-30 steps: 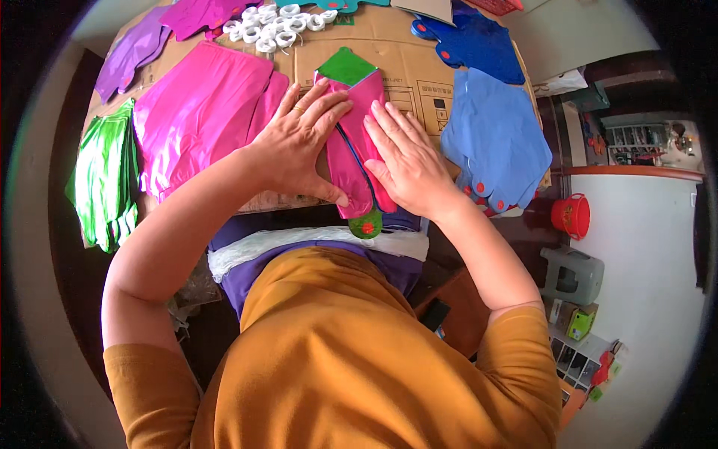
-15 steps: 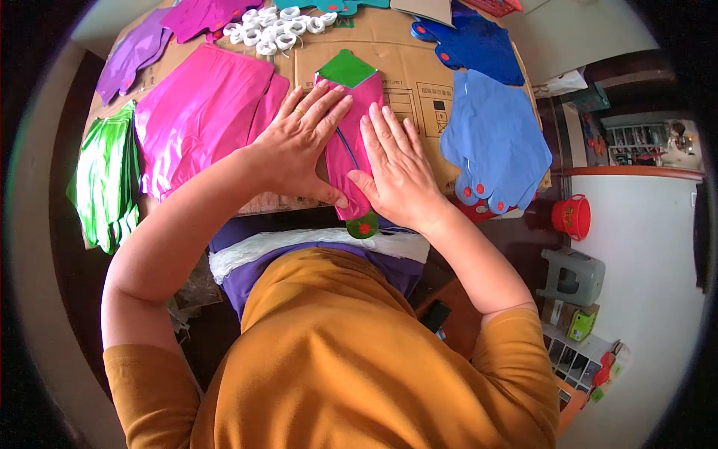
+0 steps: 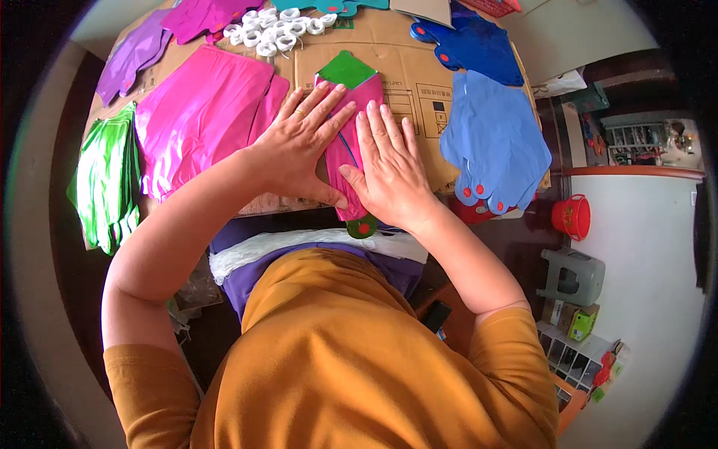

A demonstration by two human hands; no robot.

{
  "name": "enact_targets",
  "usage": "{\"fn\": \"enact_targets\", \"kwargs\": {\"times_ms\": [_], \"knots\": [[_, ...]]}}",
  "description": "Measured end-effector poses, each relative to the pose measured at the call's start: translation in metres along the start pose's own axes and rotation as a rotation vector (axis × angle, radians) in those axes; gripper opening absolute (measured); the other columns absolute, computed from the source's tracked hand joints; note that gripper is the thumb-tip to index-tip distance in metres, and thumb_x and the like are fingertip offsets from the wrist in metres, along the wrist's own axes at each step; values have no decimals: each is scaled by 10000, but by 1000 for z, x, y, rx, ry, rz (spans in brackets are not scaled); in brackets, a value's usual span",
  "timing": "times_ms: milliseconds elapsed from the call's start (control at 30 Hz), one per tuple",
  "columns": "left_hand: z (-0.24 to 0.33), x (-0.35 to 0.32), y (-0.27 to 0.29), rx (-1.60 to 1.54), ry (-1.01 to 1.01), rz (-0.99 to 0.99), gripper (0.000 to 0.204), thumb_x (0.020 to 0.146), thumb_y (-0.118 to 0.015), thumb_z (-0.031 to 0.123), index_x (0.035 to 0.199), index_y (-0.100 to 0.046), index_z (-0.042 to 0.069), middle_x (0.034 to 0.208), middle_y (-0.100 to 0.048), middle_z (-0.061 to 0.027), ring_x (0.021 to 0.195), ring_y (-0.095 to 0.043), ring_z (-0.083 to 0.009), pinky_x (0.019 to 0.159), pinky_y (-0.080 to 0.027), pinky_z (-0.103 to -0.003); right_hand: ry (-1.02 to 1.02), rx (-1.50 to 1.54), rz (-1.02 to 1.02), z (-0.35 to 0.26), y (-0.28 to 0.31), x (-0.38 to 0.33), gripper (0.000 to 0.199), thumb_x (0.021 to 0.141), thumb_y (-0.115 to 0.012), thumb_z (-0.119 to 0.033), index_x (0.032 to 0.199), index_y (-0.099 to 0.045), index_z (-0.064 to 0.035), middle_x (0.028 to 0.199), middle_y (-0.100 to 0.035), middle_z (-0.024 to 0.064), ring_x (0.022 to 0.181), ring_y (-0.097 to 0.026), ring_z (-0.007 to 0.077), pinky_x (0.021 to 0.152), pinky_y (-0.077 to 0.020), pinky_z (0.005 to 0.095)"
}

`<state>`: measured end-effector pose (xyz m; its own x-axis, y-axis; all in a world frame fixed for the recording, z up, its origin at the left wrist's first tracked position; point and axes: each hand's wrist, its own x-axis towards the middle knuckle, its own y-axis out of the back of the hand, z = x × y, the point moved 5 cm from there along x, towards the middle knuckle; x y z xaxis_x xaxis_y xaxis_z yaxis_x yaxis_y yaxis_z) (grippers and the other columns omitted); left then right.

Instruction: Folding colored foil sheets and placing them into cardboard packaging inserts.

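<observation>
Under both my hands lies a folded piece of shiny pink film (image 3: 367,93), lengthwise on the cardboard. Its far end is a green diamond-shaped corner (image 3: 348,69), and a rounded green tab (image 3: 359,227) with a red dot hangs over the near edge. A thin dark-blue strip runs down its middle. My left hand (image 3: 295,146) rests flat on its left side, fingers spread and thumb pointing toward me. On the right side, my right hand (image 3: 393,168) is flat too, its fingers stretched away from me and a little apart. Neither hand grips anything.
Cardboard (image 3: 407,63) covers the table. To the left lie stacks of pink film (image 3: 206,112), green film (image 3: 108,179) and purple film (image 3: 134,56). White ribbon rolls (image 3: 265,34) sit at the back. Light-blue sheets (image 3: 493,135) and dark-blue sheets (image 3: 479,49) lie right.
My right hand has slid slightly left, closer to my left hand, over the pink film. The left hand has barely moved.
</observation>
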<state>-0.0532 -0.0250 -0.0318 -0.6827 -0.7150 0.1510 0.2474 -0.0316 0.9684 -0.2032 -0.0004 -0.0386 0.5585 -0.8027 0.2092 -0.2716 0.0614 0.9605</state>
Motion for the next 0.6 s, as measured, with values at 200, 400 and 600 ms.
{"fn": "enact_targets", "kwargs": {"times_ms": [200,400,600], "knots": [[0,1,0,22,-1,-50,1283,607,-613,831,1501,-212,2,1562,-219,-166,1452,-138,-401,1174,-82,-538,-3,260,42,22,13,9,622,971,-479,-388,1396,-392,58,1482,-345,251,1399,-299,371,1153,-216,462],[1,3,-1,8,9,-63,1321,555,-689,782,1510,-184,21,1569,-198,-176,1458,-125,-395,1175,-98,-535,-608,931,-28,99,22,14,322,906,-645,-195,1121,-608,42,1012,-671,127,842,-665,212,763,-556,340],[-2,-1,-2,-23,17,-31,1346,537,-683,803,1511,-179,23,1567,-199,-175,1462,-118,-383,1175,-84,-539,-811,1305,-548,69,18,30,309,875,-695,-274,1015,-630,-6,884,-664,70,704,-626,139,645,-546,288]]}}
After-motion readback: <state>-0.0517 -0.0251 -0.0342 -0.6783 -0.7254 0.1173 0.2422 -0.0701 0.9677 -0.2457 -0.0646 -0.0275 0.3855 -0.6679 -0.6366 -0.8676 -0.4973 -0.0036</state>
